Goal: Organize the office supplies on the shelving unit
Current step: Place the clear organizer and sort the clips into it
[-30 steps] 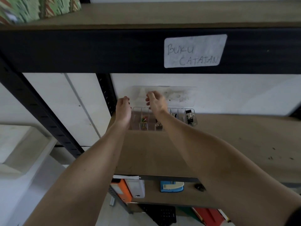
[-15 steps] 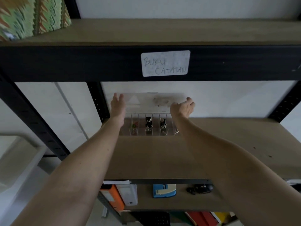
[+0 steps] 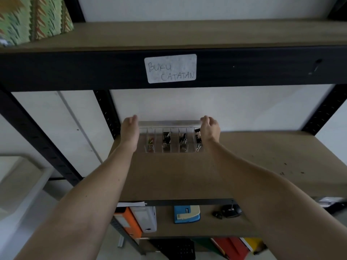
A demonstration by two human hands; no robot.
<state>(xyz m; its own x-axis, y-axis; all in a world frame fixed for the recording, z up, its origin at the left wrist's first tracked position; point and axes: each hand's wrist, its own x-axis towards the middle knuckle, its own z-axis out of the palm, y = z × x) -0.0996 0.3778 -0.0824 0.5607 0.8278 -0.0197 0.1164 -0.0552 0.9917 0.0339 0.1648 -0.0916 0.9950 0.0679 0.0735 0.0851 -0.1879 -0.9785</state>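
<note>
Behind both hands I see a plain white wall (image 3: 234, 107), evenly lit and unmarked. Well above the left hand (image 3: 129, 133) and the right hand (image 3: 210, 130), roughly midway between them, there is a white paper label (image 3: 170, 68) with rounded corners, handwritten BUKU CATATAN in two lines. Left of the left hand, a pale wall panel (image 3: 47, 117) carries a thin raised strip (image 3: 75, 119) running down at a slant, with a small dark spot just beside it. Far below and left of the left hand sits a white plastic tub (image 3: 22, 184), only part of it in view. Below it I make out light grey floor (image 3: 110, 246)
</note>
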